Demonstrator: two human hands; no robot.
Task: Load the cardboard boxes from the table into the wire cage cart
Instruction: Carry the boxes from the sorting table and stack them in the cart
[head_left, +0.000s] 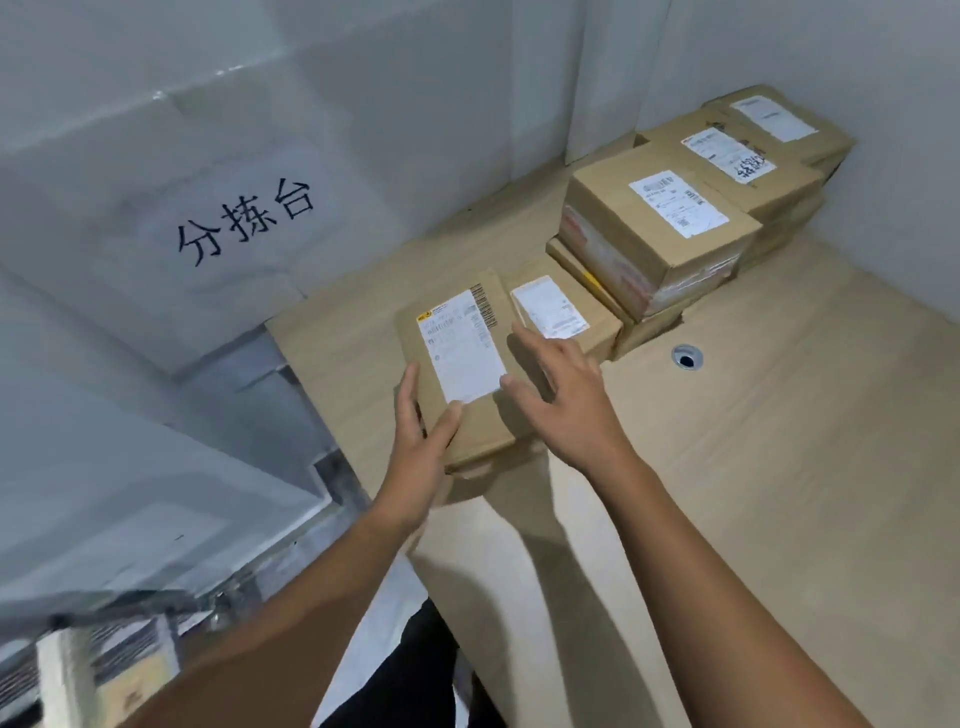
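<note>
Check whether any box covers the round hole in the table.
No: the round hole lies uncovered on the table, just right of the stacked boxes.

Pale grey-white wall panels (130, 93) fill the view from 9 to 12 o'clock and meet another wall (857, 62) in a corner near 1 o'clock. A paper sign (244, 223) with three black characters hangs at 10 o'clock. The light wood-grain worktop (779, 493) spreads toward 4 o'clock, with a round metal-rimmed hole (687, 357) set in it at 3 o'clock. The light is soft and even.
</note>
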